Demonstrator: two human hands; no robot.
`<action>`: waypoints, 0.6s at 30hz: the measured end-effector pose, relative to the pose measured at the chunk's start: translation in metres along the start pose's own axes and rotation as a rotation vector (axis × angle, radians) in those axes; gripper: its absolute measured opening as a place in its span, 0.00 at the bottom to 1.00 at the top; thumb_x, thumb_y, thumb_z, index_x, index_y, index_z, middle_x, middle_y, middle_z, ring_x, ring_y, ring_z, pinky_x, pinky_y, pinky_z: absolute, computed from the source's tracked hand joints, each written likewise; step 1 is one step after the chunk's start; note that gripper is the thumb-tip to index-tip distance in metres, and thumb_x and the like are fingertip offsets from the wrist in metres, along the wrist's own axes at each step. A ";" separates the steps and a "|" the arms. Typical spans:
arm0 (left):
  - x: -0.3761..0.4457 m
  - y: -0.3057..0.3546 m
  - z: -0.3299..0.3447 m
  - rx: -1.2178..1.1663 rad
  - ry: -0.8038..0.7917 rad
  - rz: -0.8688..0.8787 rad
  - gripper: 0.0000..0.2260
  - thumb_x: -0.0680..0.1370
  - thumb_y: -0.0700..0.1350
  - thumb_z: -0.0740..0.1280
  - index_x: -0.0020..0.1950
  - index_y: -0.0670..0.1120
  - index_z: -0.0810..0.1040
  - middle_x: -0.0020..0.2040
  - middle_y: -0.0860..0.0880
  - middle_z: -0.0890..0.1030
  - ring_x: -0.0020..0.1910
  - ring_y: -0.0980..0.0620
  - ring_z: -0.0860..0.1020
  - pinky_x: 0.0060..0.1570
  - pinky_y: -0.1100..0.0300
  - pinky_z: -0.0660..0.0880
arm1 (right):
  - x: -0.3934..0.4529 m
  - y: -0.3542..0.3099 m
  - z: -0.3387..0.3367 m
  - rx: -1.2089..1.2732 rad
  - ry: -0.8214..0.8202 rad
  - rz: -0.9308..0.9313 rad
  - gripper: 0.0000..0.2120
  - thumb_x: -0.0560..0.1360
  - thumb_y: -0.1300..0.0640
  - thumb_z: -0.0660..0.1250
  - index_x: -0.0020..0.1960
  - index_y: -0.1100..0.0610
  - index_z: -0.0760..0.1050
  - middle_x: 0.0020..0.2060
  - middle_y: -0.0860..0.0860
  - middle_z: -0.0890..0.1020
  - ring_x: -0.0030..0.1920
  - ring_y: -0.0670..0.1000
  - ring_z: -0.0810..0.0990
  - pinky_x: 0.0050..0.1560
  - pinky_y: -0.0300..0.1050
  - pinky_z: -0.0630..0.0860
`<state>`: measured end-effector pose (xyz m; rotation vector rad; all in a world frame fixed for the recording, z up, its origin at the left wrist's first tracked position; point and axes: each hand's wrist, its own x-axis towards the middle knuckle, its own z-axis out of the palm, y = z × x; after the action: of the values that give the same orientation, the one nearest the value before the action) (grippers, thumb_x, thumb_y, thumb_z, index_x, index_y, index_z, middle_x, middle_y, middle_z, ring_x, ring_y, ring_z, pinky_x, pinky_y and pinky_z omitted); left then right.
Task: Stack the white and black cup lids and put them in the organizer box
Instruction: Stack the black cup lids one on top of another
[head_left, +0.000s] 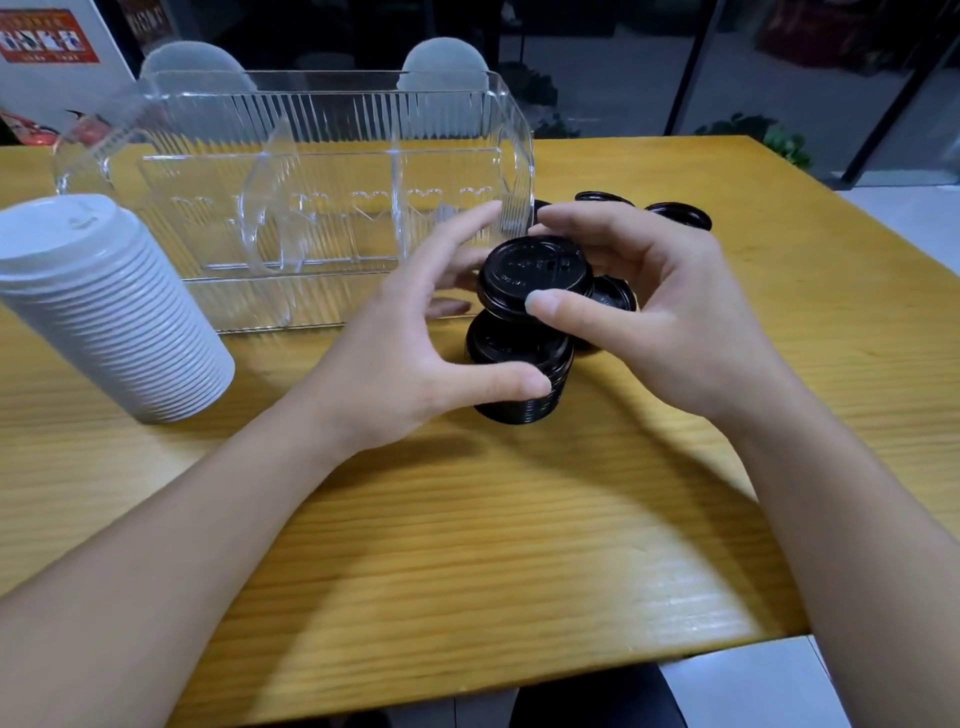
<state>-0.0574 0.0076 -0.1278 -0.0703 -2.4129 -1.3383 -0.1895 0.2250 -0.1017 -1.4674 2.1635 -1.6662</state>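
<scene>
A black lid (532, 267) is held a little above a short stack of black lids (519, 374) on the wooden table (467, 545). My right hand (670, 317) grips that lid with thumb and fingers. My left hand (415, 353) has its thumb against the side of the black stack, and its fingertips reach the held lid's far edge. A tall stack of white lids (104, 306) stands at the left. The clear ribbed organizer box (311, 171) stands behind, with dividers inside. Loose black lids (680, 214) lie at the right of the box.
Another loose black lid (613, 296) lies just right of the black stack, partly under my right hand. Two grey chair backs (447, 62) rise behind the box. The table's right edge (883, 218) runs diagonally, with pale floor beyond.
</scene>
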 end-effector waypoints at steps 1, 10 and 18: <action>-0.001 0.000 0.001 0.006 -0.039 -0.034 0.58 0.67 0.60 0.90 0.91 0.60 0.61 0.79 0.60 0.79 0.83 0.58 0.73 0.82 0.44 0.73 | 0.000 0.000 0.000 0.005 0.000 0.013 0.26 0.79 0.57 0.82 0.74 0.58 0.80 0.67 0.49 0.87 0.68 0.49 0.86 0.74 0.54 0.80; -0.001 -0.008 0.003 0.012 -0.136 -0.117 0.51 0.69 0.57 0.88 0.85 0.66 0.62 0.74 0.57 0.83 0.78 0.54 0.79 0.82 0.42 0.72 | -0.004 -0.001 0.002 -0.010 -0.127 0.023 0.28 0.76 0.60 0.83 0.74 0.56 0.80 0.65 0.47 0.88 0.69 0.46 0.85 0.73 0.48 0.80; -0.001 -0.008 0.000 0.013 -0.145 -0.133 0.50 0.69 0.54 0.87 0.84 0.69 0.61 0.70 0.55 0.85 0.74 0.53 0.83 0.82 0.43 0.72 | -0.005 0.003 0.002 -0.187 -0.163 0.036 0.23 0.77 0.53 0.83 0.71 0.51 0.84 0.64 0.41 0.87 0.68 0.44 0.84 0.72 0.53 0.80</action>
<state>-0.0582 0.0034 -0.1345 -0.0031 -2.5869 -1.4206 -0.1876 0.2263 -0.1071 -1.5381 2.2912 -1.3125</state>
